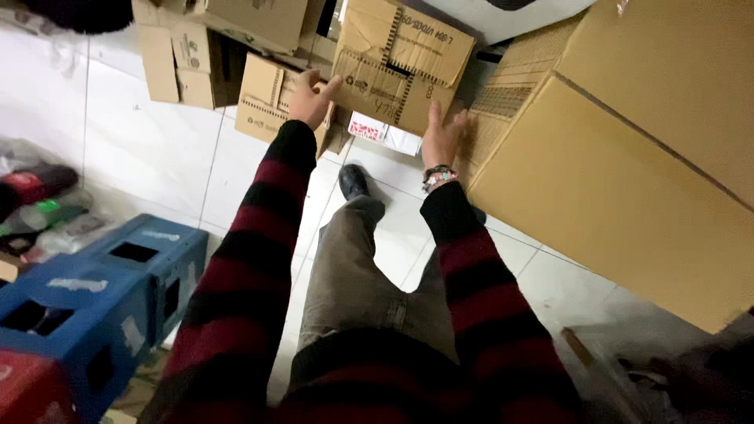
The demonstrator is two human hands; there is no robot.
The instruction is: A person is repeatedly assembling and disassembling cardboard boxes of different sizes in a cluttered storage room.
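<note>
I hold a brown cardboard box point(397, 63) with printed markings out in front of me, above the white tiled floor. My left hand point(310, 98) grips its left side. Flat against its right lower side lies my right hand point(441, 137), with a beaded bracelet on the wrist. Both arms wear red and black striped sleeves. Below the box I see my grey trouser leg and a black shoe point(353, 181).
Large brown cartons point(628, 173) fill the right side. More cardboard boxes point(196, 55) are stacked at the top left. Blue crates point(118, 290) stand at the lower left, with wrapped bottles point(39, 204) beside them. A small red and white packet point(367, 129) lies under the held box.
</note>
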